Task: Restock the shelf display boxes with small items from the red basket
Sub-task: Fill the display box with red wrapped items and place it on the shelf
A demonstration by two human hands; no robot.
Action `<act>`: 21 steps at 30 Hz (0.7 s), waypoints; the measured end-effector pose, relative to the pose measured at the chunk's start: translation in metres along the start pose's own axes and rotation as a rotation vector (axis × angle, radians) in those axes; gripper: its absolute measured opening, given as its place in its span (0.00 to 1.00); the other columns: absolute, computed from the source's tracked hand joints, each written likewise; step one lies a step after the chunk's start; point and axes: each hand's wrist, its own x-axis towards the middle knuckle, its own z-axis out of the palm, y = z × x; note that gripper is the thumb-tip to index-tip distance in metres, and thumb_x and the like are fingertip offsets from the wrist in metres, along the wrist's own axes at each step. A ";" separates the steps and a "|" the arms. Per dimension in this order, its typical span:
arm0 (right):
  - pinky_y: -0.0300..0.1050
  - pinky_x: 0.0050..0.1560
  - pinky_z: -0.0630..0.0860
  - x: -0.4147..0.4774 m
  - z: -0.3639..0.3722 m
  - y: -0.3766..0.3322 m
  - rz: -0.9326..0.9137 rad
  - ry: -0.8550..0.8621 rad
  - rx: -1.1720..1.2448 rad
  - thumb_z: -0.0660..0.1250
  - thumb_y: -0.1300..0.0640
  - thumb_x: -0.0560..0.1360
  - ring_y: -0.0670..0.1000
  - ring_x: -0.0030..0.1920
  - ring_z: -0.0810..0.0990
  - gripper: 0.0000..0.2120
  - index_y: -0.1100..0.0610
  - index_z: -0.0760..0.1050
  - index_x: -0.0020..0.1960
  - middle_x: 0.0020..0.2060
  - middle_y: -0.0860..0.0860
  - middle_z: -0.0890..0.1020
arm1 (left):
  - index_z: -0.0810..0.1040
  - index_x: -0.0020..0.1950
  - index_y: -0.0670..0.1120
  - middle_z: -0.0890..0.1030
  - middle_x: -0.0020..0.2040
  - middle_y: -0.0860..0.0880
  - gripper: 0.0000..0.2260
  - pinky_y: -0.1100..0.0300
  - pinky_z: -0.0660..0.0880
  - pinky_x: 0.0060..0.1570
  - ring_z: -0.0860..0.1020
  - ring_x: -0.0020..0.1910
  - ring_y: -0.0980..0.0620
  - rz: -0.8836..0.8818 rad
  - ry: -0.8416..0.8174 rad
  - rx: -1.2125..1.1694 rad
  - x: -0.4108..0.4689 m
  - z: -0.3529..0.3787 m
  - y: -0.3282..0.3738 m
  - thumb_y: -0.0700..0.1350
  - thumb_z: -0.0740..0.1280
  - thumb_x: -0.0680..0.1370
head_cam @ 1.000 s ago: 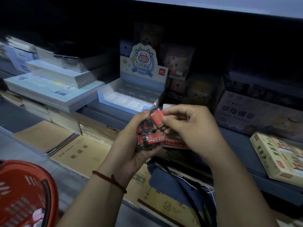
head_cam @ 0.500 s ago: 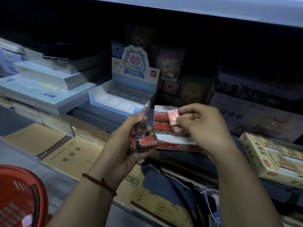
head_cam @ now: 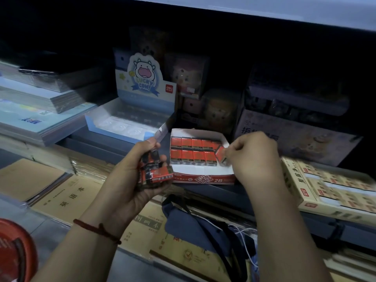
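Observation:
A white and red display box (head_cam: pixel 203 178) marked 2B sits on the shelf, holding two rows of small red erasers (head_cam: pixel 192 149). My right hand (head_cam: pixel 252 157) pinches one red eraser (head_cam: pixel 220 153) at the right end of the front row, tilted against the others. My left hand (head_cam: pixel 138 176) is held left of the box, shut on a bunch of red and black erasers (head_cam: pixel 154 173). The red basket (head_cam: pixel 14 253) shows at the bottom left corner.
A blue cow-printed display box (head_cam: pixel 130 119) stands behind my left hand. Stacks of notebooks (head_cam: pixel 40 110) lie at the left, tan exercise books (head_cam: pixel 67 198) below. A beige box (head_cam: pixel 329 186) lies at the right. A blue bag (head_cam: pixel 199 224) with cords rests under the shelf edge.
My right hand has carried one eraser from my left hand rightward and down into the right end of the 2B box. The view has shifted, showing the whole box.

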 end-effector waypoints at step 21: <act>0.37 0.42 0.76 -0.025 0.008 -0.038 -0.463 -0.343 0.278 0.75 0.53 0.74 0.43 0.40 0.81 0.03 0.49 0.86 0.42 0.39 0.45 0.83 | 0.81 0.48 0.46 0.83 0.42 0.45 0.10 0.51 0.83 0.44 0.83 0.38 0.49 -0.038 0.033 -0.092 -0.001 0.003 0.000 0.51 0.74 0.72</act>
